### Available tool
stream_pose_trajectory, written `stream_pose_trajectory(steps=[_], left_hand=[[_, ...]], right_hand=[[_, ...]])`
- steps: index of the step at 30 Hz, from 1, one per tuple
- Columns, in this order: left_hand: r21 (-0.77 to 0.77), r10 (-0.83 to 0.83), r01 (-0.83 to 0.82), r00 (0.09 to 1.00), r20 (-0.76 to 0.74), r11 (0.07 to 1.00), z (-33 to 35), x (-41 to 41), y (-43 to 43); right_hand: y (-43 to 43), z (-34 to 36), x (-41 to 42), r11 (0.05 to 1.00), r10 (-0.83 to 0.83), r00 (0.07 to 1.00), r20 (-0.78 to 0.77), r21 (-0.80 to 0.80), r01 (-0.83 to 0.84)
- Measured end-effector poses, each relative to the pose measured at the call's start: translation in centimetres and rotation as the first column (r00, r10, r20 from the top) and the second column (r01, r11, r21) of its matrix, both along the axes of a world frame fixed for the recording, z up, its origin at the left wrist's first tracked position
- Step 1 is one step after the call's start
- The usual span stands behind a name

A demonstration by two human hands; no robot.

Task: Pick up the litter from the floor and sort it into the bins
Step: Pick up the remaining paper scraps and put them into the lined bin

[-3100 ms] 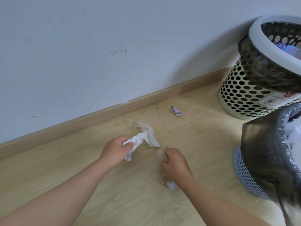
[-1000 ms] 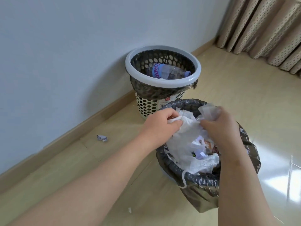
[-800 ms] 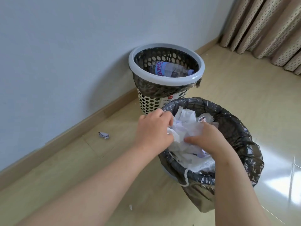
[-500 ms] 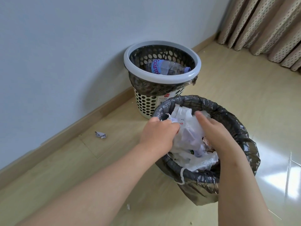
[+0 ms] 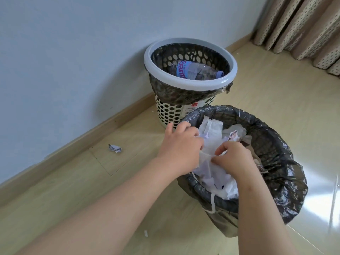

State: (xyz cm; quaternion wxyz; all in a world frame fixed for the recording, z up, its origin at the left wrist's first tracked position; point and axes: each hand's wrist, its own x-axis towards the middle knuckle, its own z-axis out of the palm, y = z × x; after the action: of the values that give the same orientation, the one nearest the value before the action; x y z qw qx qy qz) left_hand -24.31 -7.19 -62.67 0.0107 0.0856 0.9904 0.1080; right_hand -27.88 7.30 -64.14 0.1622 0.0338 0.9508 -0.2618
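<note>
Tissue (image 5: pixel 209 142) over black-lined bin (image 5: pixel 257 122)
Left hand (image 5: pixel 180 144) and right hand (image 5: pixel 233 159) each pinch it with curled fingers.

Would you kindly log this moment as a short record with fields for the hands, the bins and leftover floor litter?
left hand: at the near bin's rim, grips white paper
right hand: pinches the same paper
near bin: black liner, heaped with paper scraps
far bin: perforated, grey rim, holds a plastic bottle
floor litter: crumpled scrap by the skirting board; tiny bit nearer the person
</note>
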Motion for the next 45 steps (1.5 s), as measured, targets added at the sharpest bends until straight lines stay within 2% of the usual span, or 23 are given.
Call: stream_pose_trajectory(steps=[3,5,9,12,14,16,19,21,23,25,29,32,36,38,40,43,45], left_hand=[[0.319,0.132,-0.094,0.986,-0.099,0.943,-0.2,0.5,-1.2],[0.461,0.234,-0.161,0.966,-0.106,0.873,-0.2,0.9,-2.3],[0.607,0.342,-0.251,0.939,-0.037,0.754,-0.3,1.5,-5.2],[0.617,0.412,-0.352,0.91,0.05,0.703,-1.1,2.7,-8.1],[0.619,0.477,-0.431,0.873,0.102,0.657,-2.5,4.3,-10.2],[0.59,0.529,-0.508,0.834,0.156,0.628,-4.3,6.1,-11.7],[0.478,0.578,-0.633,0.767,0.278,0.609,-7.8,9.2,-13.1],[0.435,0.584,-0.682,0.73,0.354,0.588,-10.3,10.9,-13.7],[0.369,0.58,-0.716,0.697,0.422,0.593,-12.5,12.3,-14.3],[0.322,0.573,-0.725,0.683,0.453,0.608,-14.0,13.3,-14.5],[0.282,0.575,-0.725,0.677,0.458,0.629,-15.7,14.8,-14.1],[0.238,0.579,-0.715,0.682,0.448,0.657,-16.7,15.4,-13.9],[0.132,0.558,-0.659,0.712,0.426,0.74,-17.6,15.8,-14.0],[0.098,0.57,-0.652,0.717,0.401,0.752,-17.8,15.7,-14.4],[0.086,0.586,-0.664,0.707,0.395,0.743,-17.9,14.8,-14.8],[0.153,0.622,-0.732,0.654,0.431,0.663,-18.0,12.0,-15.2],[0.204,0.644,-0.769,0.624,0.443,0.605,-17.8,9.7,-15.7]], right_hand=[[0.0,1.5,-0.4,0.997,0.0,0.996,-0.088,0.074,0.007],[-0.3,2.8,-0.6,0.997,-0.008,0.982,-0.187,0.075,0.023],[-3.0,5.2,-0.1,0.999,0.038,0.897,-0.441,0.029,-0.028],[-7.2,6.2,2.1,0.969,0.161,0.848,-0.505,-0.08,-0.233],[-10.8,5.3,3.9,0.908,0.334,0.824,-0.457,-0.08,-0.412],[-13.9,3.3,5.5,0.827,0.502,0.798,-0.334,-0.083,-0.556],[-16.4,-1.8,7.2,0.746,0.665,0.747,0.0,-0.049,-0.664],[-16.5,-5.7,8.1,0.706,0.689,0.694,0.208,0.023,-0.708],[-16.1,-9.0,9.4,0.724,0.643,0.69,0.332,0.029,-0.689],[-15.5,-11.5,11.3,0.759,0.601,0.704,0.378,0.006,-0.651],[-14.4,-14.7,13.4,0.766,0.612,0.748,0.255,0.043,-0.641],[-14.1,-16.0,12.7,0.805,0.581,0.792,0.19,0.014,-0.593],[-14.6,-16.5,11.3,0.893,0.447,0.879,0.165,-0.018,-0.45],[-15.3,-16.8,10.4,0.923,0.385,0.911,0.149,-0.037,-0.384],[-16.1,-17.0,9.5,0.956,0.291,0.947,0.135,-0.066,-0.284],[-17.3,-17.1,8.4,0.984,0.15,0.977,0.153,-0.121,-0.132],[-18.0,-17.0,7.6,0.982,0.181,0.967,0.181,-0.093,-0.166]])
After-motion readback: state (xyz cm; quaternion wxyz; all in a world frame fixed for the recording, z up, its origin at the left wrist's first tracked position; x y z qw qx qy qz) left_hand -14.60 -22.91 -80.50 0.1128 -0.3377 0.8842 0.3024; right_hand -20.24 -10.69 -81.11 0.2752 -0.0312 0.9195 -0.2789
